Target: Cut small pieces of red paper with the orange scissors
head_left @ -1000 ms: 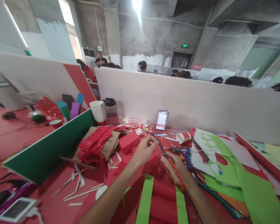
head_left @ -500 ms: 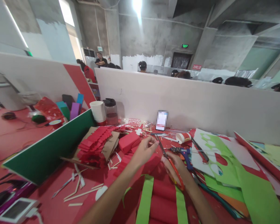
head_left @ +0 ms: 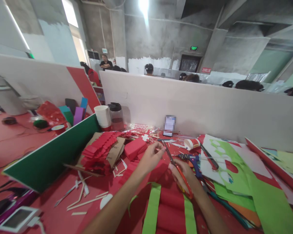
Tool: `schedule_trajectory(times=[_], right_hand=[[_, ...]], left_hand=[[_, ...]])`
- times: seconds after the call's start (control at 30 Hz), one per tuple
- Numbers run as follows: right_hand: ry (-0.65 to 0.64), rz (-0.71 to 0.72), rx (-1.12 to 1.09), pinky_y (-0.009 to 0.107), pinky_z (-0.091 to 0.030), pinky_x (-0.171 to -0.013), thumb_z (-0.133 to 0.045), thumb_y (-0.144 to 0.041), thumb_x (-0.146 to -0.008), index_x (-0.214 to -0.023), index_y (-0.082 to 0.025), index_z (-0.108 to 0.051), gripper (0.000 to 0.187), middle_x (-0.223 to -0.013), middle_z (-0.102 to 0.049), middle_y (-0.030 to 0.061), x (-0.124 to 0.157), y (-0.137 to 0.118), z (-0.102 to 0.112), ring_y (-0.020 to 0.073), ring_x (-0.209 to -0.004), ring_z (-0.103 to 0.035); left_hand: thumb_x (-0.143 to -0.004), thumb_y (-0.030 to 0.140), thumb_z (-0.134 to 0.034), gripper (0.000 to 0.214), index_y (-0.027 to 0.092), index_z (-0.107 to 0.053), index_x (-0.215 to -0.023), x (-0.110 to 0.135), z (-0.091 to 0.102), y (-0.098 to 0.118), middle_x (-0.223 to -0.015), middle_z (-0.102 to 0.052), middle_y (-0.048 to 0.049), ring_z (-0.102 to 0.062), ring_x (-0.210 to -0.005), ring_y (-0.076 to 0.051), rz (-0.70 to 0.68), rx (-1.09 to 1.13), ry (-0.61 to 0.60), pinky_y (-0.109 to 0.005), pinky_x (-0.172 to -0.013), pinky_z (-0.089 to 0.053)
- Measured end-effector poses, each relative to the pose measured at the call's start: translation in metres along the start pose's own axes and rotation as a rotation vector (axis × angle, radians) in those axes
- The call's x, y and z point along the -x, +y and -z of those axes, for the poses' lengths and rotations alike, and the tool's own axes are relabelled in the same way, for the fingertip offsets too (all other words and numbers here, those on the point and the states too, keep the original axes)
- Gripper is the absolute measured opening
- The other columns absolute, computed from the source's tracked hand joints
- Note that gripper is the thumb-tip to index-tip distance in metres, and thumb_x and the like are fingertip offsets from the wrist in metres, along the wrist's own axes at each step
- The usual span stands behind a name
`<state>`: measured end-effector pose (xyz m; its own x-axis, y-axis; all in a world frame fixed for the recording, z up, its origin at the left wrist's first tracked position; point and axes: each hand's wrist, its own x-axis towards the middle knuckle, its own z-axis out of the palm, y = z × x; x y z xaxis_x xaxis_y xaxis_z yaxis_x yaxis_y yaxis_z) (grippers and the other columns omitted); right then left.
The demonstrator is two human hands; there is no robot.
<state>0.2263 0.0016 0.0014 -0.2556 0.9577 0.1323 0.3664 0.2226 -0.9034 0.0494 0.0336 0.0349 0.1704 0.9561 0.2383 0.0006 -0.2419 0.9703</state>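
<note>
My right hand (head_left: 182,172) is closed round a pair of scissors (head_left: 169,153) with red-orange handles, the blades angled up and to the left. Just left of the blade tips is my left hand (head_left: 151,157), thumb and fingertips pinched together. Whatever lies between those fingertips is too small to make out. Below both hands lies a red folded paper piece (head_left: 172,208) with a light green strip (head_left: 152,208) down its left side and another along its right. More red paper sits under my wrists, partly hidden.
At left are a stack of red pleated paper (head_left: 100,148), thin wooden sticks (head_left: 88,202) and a green board (head_left: 56,156). A phone (head_left: 169,126) leans against the white partition (head_left: 210,110). A blue glue gun (head_left: 195,164) and green cut sheets (head_left: 266,188) lie at right.
</note>
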Motion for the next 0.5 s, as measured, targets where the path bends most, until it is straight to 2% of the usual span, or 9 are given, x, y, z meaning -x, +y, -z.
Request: schedule_trajectory(times=[0.3,0.5], right_hand=[[0.008,0.014,0.001,0.023,-0.034,-0.048,-0.056,-0.048,-0.091,-0.077,-0.019,-0.056,0.033,-0.058,-0.049,-0.0037,0.0034,-0.0083,-0.0012,0.0126,-0.051,-0.045],[0.0,-0.004,-0.009,0.023,-0.034,-0.048,-0.056,-0.051,-0.091,-0.075,-0.02,-0.056,0.035,-0.057,-0.049,-0.0036,0.0007,-0.0013,-0.0012,0.0132,-0.05,-0.046]], left_hand=[[-0.084,0.037,-0.058,0.023,0.018,-0.048,-0.075,0.0005,-0.0001,0.0006,-0.065,-0.048,0.0045,-0.047,-0.058,-0.011,-0.006,0.003,-0.003,-0.023,-0.057,-0.037],[-0.084,0.036,-0.058,0.022,0.018,-0.048,-0.075,-0.0004,0.0001,-0.0011,-0.064,-0.049,0.0046,-0.047,-0.057,-0.011,-0.006,0.001,-0.004,-0.023,-0.056,-0.036]])
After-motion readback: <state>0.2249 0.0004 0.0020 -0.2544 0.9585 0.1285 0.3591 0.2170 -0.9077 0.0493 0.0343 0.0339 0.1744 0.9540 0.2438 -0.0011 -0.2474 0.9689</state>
